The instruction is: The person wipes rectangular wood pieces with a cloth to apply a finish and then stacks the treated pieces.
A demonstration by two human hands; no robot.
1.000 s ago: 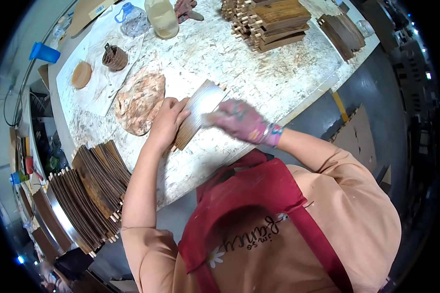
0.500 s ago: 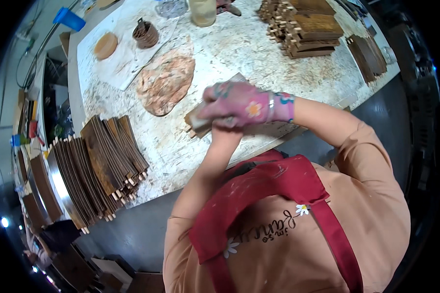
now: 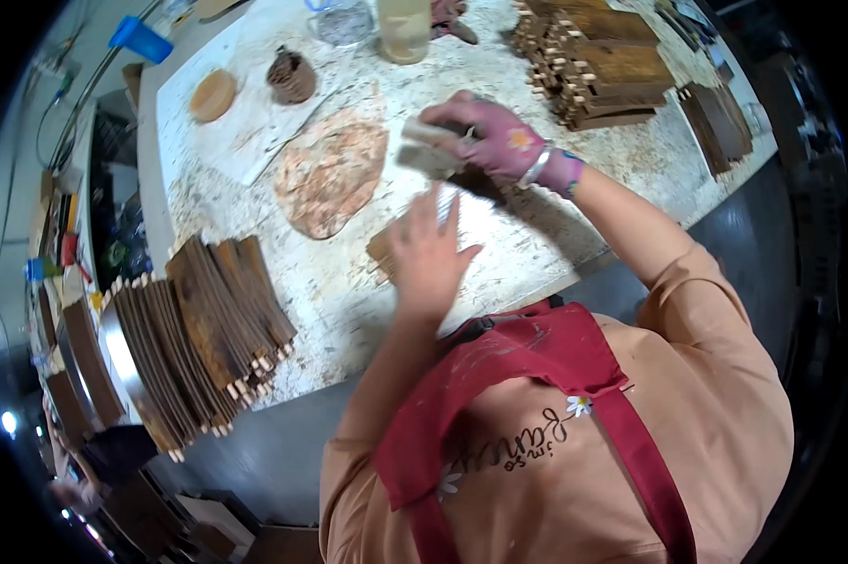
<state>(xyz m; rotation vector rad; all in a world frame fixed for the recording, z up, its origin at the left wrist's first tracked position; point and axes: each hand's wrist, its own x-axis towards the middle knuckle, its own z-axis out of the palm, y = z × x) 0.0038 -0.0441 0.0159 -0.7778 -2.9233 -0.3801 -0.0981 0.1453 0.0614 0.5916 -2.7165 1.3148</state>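
My left hand [image 3: 429,258], bare with its fingers spread, lies over a thin wooden board on the worktable. A brown corner of the board [image 3: 379,252], with pale pegs at its end, shows beside the palm; the hand covers much of the rest. Above and right of it is my right hand [image 3: 494,136], in a pink flowered glove, its fingers closed round a pale grey block [image 3: 428,133]. That block is blurred and seems raised off the board, with a dark shadow below it. What kind of block it is, I cannot make out.
Stained boards with pegged ends [image 3: 203,324] stand in a row at the left edge, and another stack [image 3: 603,61] sits far right. A stained cloth [image 3: 332,174], a brown-coated can [image 3: 290,77] and a cloudy container [image 3: 404,33] lie beyond my hands.
My right hand has lifted away from my left and moved up and forward with the block. My left hand, earlier mostly hidden beneath it, now shows with fingers spread.
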